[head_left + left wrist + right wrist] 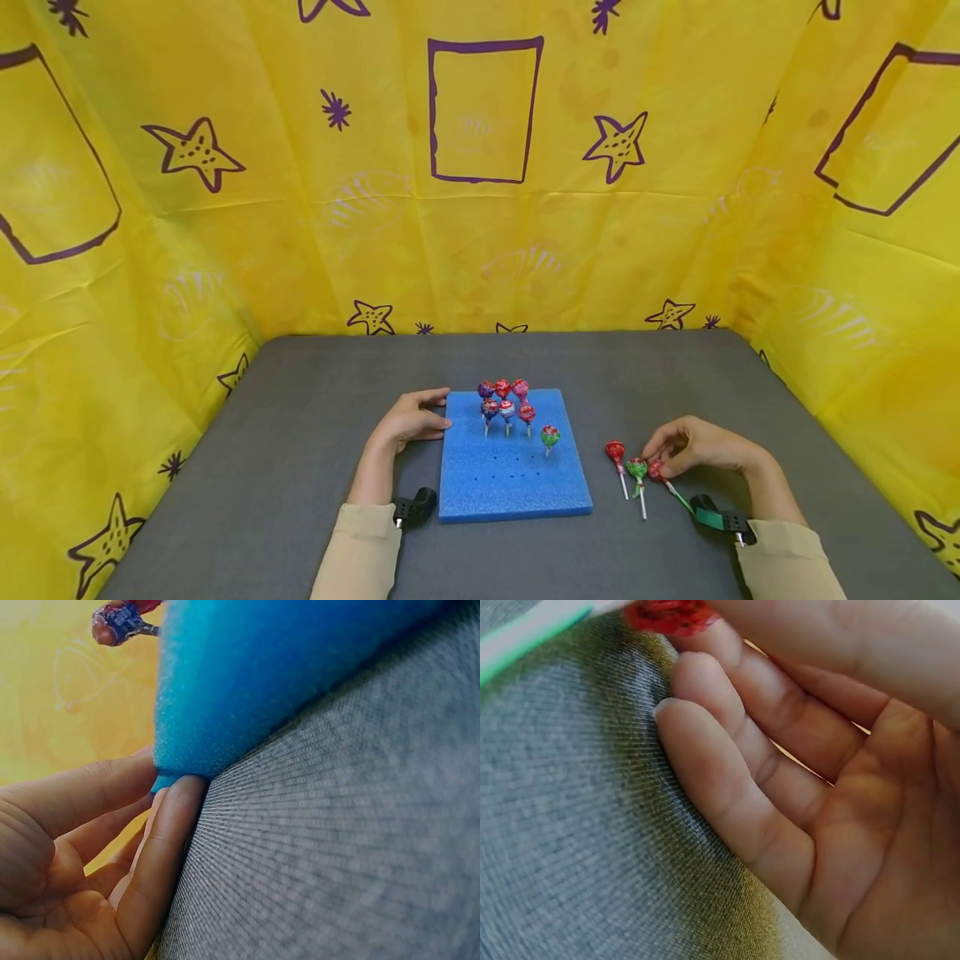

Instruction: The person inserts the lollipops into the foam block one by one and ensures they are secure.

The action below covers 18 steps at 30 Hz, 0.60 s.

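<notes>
A blue foam board (510, 496) lies flat on the table. My left hand (411, 419) is at its upper left edge; the left wrist view shows thumb and fingers pinching the foam (225, 682). To the board's right, my right hand (701, 450) pinches the head of a red lollipop (656, 469), whose green-and-white stick slants toward the wrist. The right wrist view shows just part of that red wrapper (671, 616) by the fingers. Beside it on the table lie a green lollipop (637, 469) and another red lollipop (615, 452).
Several wrapped lollipops (506, 408) stand upright in the board's upper part, in two rows. A green-and-red lollipop (551, 436) stands apart, nearer the right edge. Rows of small holes (513, 477) mark the board's lower half. Yellow patterned cloth (480, 250) surrounds the grey table (337, 367).
</notes>
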### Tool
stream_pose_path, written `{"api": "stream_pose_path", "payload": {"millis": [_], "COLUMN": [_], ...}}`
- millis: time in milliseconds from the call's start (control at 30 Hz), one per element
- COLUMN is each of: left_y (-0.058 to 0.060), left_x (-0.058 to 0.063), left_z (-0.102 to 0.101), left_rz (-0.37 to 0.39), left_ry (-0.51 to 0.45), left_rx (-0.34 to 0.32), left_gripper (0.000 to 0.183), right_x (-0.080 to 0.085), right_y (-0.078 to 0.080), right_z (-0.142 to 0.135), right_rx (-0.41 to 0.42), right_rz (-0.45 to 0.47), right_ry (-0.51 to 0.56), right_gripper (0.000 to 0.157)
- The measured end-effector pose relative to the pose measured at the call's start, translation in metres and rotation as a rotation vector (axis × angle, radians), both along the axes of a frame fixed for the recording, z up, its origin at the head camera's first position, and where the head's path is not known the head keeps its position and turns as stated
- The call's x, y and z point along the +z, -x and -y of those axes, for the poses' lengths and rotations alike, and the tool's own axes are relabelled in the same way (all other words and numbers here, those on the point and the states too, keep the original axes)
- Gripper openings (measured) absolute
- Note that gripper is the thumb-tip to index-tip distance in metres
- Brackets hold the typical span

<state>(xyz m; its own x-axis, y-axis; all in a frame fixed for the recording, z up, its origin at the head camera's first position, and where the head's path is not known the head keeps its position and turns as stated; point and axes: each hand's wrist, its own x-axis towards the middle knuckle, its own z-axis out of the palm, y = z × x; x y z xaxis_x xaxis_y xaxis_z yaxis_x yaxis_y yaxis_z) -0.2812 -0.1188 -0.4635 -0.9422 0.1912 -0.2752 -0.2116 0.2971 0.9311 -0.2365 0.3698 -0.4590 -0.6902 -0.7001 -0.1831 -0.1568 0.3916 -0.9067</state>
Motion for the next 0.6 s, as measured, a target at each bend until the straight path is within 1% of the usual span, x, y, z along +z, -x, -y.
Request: {"api": "stream_pose_path", "payload": {"millis": [133,267,467,600], "left_y": [0.000,0.000,0.002,0.002], "left_x": [-0.001,-0.002,-0.004,-0.005], "left_z": [0.000,0.000,-0.002,-0.002], "left_rz": [-0.004,0.000,0.011,0.009], "left_ry": [-0.001,0.004,0.010,0.009], "left_rx": [-0.001,0.003,0.028,0.034], "left_gripper": [0.064,0.065,0.066,0.065], "right_x": [0.000,0.002,0.007,0.014], "right_y": [0.000,-0.001,0.000,0.000], "right_z": [-0.002,-0.004,-0.004,0.003], "right_rx": [-0.029,-0.066,-0.166,-0.217], "right_rz": [-0.026,-0.051,-0.092,-0.124], "right_ry": [0.024,0.026,-0.010,0.016], "right_gripper": [0.026,0.025,0.026,0.031]}}
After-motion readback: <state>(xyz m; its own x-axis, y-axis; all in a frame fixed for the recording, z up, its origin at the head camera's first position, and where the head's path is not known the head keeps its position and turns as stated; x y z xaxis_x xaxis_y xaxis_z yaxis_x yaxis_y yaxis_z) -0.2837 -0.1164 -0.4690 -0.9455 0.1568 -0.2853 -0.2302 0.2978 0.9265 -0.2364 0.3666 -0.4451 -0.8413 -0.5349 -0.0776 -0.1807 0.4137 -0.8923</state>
